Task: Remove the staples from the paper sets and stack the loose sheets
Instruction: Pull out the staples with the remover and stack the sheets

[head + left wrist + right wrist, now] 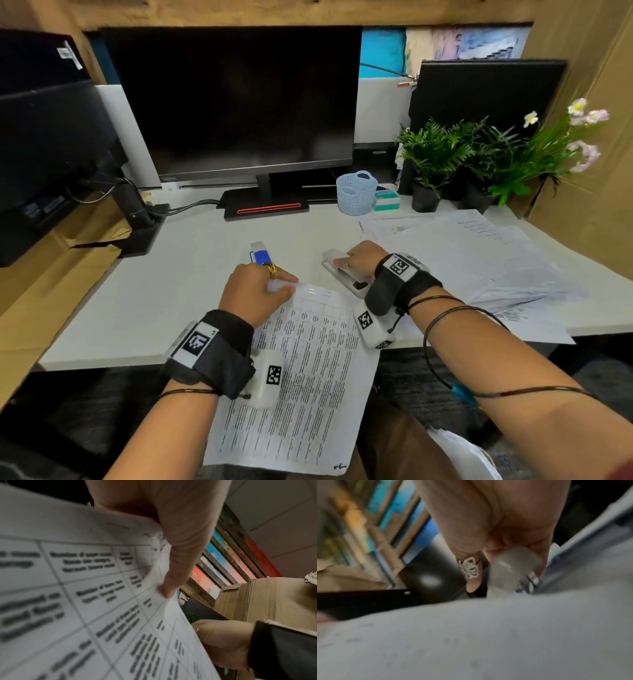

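A stapled paper set printed with a table lies at the desk's front edge and hangs over it toward me. My left hand pinches its top left corner, and in the left wrist view the thumb presses on the paper set. My right hand is just right of that corner, fingers curled round a white stapler-like tool that rests on the desk. The right wrist view shows the tool blurred under the fingers. Loose sheets lie spread on the right of the desk.
A blue and white object lies just beyond my left hand. Further back stand a monitor, a pale blue basket and potted plants. Cardboard walls off the right side. The white desk is bare on the left.
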